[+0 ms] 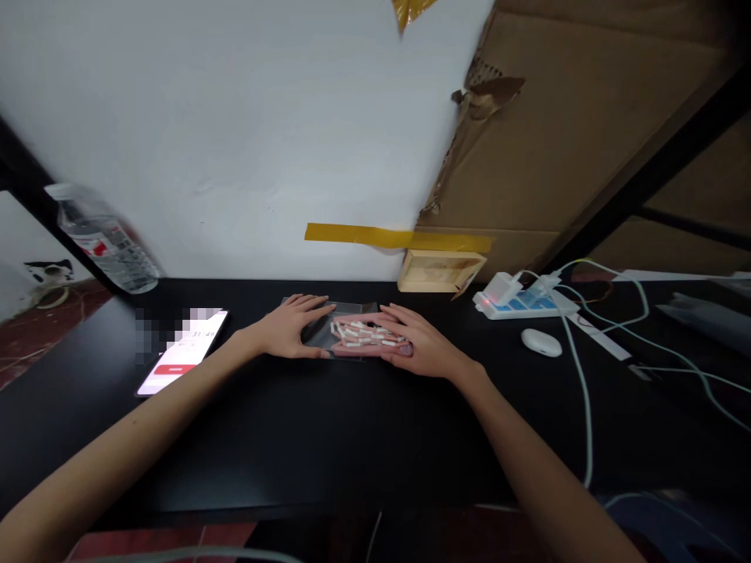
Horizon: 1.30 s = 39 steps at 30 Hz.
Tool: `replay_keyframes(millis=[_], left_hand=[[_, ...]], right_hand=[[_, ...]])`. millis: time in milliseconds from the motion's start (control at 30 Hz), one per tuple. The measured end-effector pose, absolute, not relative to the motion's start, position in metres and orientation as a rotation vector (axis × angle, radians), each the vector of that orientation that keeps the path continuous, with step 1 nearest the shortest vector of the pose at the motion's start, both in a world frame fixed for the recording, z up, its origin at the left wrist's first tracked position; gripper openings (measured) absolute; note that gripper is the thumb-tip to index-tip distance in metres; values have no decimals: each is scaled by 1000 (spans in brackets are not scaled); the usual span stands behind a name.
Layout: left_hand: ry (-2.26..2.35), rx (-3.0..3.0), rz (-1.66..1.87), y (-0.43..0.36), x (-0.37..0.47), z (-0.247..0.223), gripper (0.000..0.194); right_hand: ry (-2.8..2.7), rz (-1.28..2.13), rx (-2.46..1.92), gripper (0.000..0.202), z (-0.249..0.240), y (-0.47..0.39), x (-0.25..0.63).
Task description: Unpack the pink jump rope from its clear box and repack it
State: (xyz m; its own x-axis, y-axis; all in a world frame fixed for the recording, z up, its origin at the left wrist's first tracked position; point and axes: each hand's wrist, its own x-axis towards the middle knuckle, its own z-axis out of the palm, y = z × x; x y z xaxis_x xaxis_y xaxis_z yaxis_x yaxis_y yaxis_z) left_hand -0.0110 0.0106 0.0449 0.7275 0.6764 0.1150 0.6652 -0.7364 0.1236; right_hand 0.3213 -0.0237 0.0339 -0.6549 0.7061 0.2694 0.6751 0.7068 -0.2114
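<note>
A clear plastic bag [320, 332] lies flat on the black table [328, 438], with a pink item bearing many small white pieces [369, 335] in its right part. My left hand [293, 327] rests on the bag's left end, fingers spread and pointing right. On the right end lies my right hand [419, 340], its fingers apart and touching the pink item's right side. Part of that item is hidden under the right fingers. Neither hand is closed around anything.
A lit phone [191, 352] lies left of my left forearm, and a plastic bottle [109, 242] leans at the back left. Behind the bag stands a shallow box [440, 271]. To the right are a power strip [525, 303], a white case [540, 342] and loose cables.
</note>
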Motion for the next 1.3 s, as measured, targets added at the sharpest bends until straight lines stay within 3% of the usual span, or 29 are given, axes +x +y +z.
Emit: replay_keyframes(millis=[400,867,1300], left_hand=[[1208,2791,136,13,-9,48,101],[1600,2612,341,27,-23,26,91],[1637,2655,586,49,-47,8,53]], right_hand=[[-2590,118,-1148,58,31,-16,320],[-2477,180,-1311,60,32,-8,352],[-2486,244,-1308,60,46,-15,356]])
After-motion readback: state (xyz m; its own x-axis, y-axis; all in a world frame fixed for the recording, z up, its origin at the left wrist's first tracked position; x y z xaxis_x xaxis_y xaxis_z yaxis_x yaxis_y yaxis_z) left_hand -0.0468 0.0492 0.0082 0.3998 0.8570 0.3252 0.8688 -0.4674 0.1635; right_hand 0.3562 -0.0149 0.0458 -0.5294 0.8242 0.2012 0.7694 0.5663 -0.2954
